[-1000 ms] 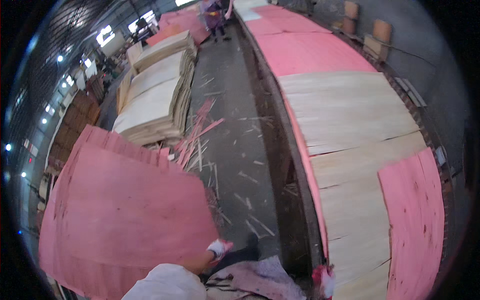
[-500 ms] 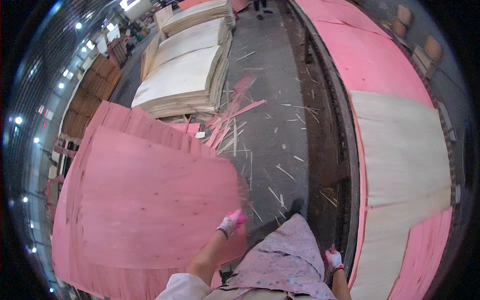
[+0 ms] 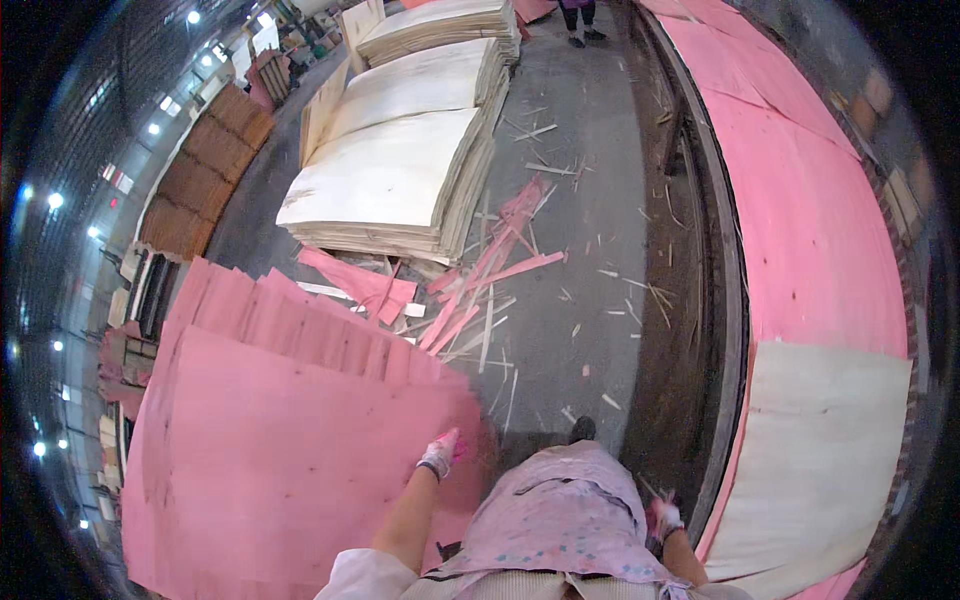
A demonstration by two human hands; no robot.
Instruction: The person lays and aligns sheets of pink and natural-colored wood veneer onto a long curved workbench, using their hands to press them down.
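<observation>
Right hand [image 3: 664,518] blurred, near desk [image 3: 736,340]; can't tell finger state. Left hand [image 3: 440,452] over right side of pink stack [image 3: 290,460]; can't tell if fingers grip. Pale sheet [image 3: 825,450] on desk, pink sheets [image 3: 810,230] beyond. Scraps [image 3: 490,268], then pale stack [image 3: 390,165].

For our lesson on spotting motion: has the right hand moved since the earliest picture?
Yes. The right hand has moved left, away from the long table's edge.
</observation>
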